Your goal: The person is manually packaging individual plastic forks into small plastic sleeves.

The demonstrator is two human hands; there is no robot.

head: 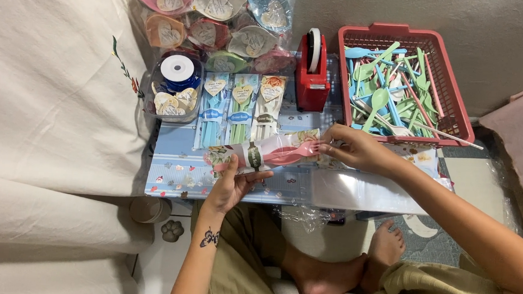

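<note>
Head view: left hand (pixel 232 185) and right hand (pixel 353 148) pinch glossy sleeve (pixel 255 155) holding pink cutlery (pixel 295 151).

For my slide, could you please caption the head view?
Both hands, left hand and right hand, hold a clear sleeve of pink cutlery near a red basket.

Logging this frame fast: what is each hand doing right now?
Left hand: closed on the clear plastic sleeve holding pink cutlery.
Right hand: pinching the pink plastic fork at the sleeve's open end.
</note>
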